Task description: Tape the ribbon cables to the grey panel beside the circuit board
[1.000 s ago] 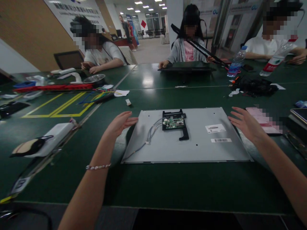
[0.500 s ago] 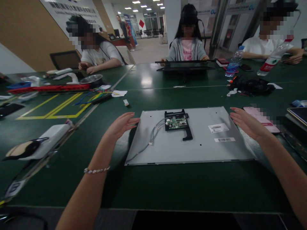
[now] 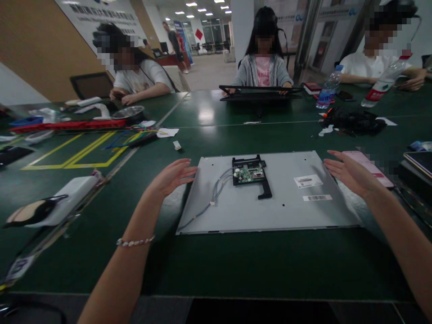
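A flat grey display panel (image 3: 236, 211) lies back side up on the green table in front of me. Near its far edge sits a green circuit board (image 3: 249, 173) in a black plastic bracket (image 3: 265, 189). Thin grey cables (image 3: 216, 191) run from the board to the panel's near left corner. My left hand (image 3: 173, 177) is beside the left edge, fingers stretched toward it. On the other side my right hand (image 3: 349, 172) is held the same way at the right edge. Neither hand grips the panel; whether the fingertips touch it I cannot tell.
To the right lie a pink phone (image 3: 366, 167) and a dark stack (image 3: 418, 166). Two bottles (image 3: 329, 90) and a black bundle (image 3: 354, 120) stand farther back. A white device (image 3: 67, 198) is at left. Across the table, a person handles a black frame (image 3: 259, 92).
My hands and the panel stay almost as they were. Across the table, the person's hand has shifted inward along the black frame, which has tilted slightly.
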`<state>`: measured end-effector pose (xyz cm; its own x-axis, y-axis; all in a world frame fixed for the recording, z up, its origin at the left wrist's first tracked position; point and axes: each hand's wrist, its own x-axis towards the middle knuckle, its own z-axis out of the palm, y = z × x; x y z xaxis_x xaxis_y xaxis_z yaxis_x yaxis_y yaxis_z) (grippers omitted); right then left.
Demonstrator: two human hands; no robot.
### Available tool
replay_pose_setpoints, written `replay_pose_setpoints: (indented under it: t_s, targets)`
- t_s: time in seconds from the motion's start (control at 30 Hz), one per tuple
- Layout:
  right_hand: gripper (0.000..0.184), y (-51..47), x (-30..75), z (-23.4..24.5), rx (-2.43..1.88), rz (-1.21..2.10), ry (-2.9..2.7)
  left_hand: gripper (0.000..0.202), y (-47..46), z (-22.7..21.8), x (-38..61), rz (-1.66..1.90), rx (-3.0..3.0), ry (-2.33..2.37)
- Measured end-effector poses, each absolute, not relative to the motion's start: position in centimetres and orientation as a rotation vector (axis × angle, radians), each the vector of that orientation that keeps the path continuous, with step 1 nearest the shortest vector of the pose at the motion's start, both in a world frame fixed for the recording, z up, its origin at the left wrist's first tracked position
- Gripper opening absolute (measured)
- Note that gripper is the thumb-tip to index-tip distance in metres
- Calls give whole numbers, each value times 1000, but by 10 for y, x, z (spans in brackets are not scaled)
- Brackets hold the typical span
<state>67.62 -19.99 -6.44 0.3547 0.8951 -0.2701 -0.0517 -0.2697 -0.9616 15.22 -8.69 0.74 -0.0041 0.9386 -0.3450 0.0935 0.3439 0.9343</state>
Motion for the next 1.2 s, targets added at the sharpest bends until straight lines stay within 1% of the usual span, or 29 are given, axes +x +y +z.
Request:
replay_pose_setpoints:
  t_s: [0.37, 0.57, 0.8, 1.2]
  targets:
    - [48, -205, 680, -56, -1641, 1042, -829, 38, -94, 9, 166, 879, 1029, 1399]
    - [50, -211, 680, -54, -1716, 957, -942, 47, -100, 10, 175, 873, 1060, 1383]
    - [53, -218, 662, -37, -1826, 896, -979, 50, -103, 7, 180, 873, 1055, 1376]
    - [56, -215, 676, -52, -1948, 812, -1142, 55, -113, 8, 186, 829, 1092, 1348]
